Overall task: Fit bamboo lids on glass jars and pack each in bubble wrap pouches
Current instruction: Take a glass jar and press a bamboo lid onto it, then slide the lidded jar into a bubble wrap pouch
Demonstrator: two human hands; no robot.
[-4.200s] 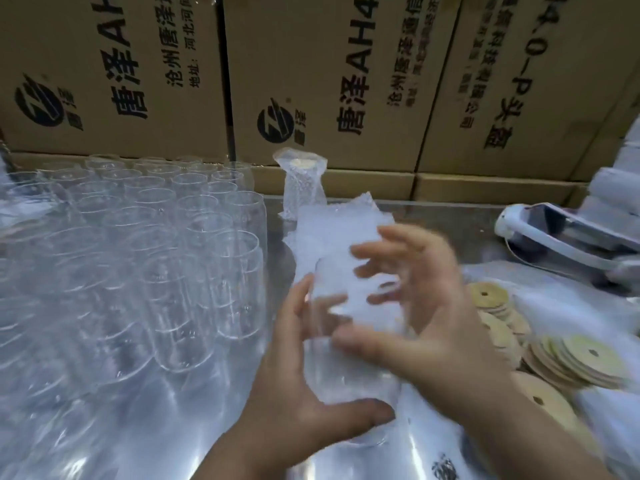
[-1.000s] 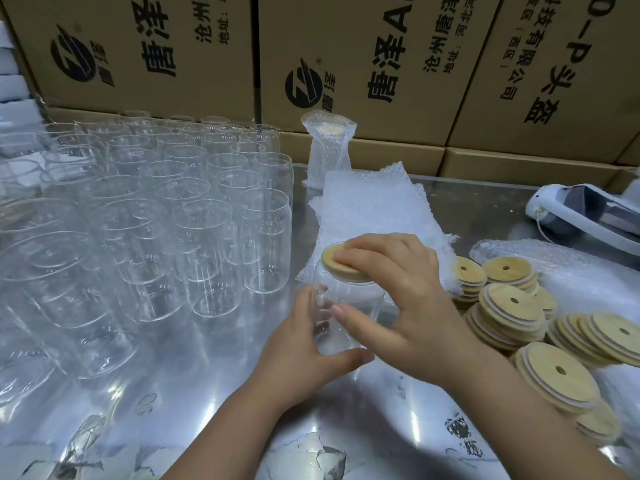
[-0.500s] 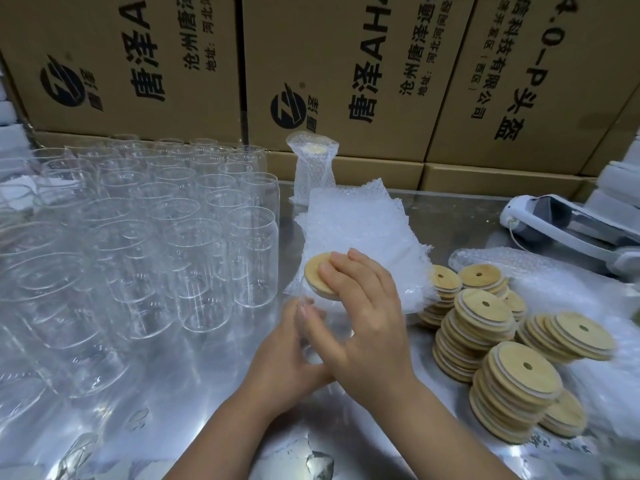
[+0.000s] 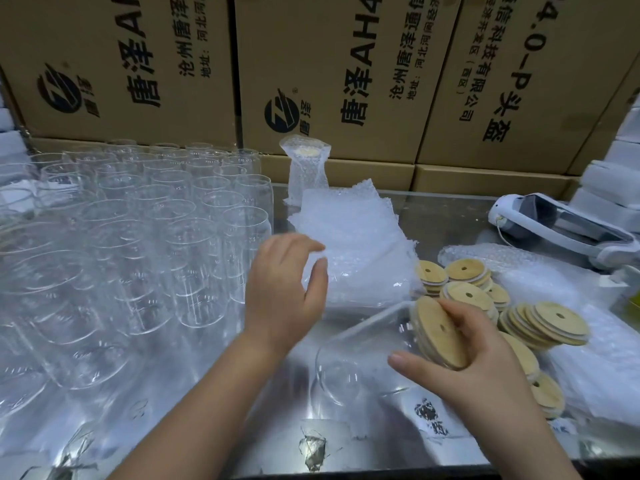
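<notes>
Jar point(image 4: 346, 368) tipped sideways since — bamboo lid point(image 4: 437, 333) seated, right hand point(image 4: 485, 362) gripping.

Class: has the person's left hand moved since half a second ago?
Yes. The left hand let go of the lidded clear glass jar and reached farther back to the white bubble wrap pouch stack.

You work under bright, even overhead light that throws white glare across the shiny metal tabletop point(image 4: 214, 393) and glints off the glass jars point(image 4: 194, 244). Shadows are soft. Your left hand point(image 4: 280, 289) smears with motion blur, and the cardboard boxes point(image 4: 346, 64) bow towards the frame's edges.
</notes>
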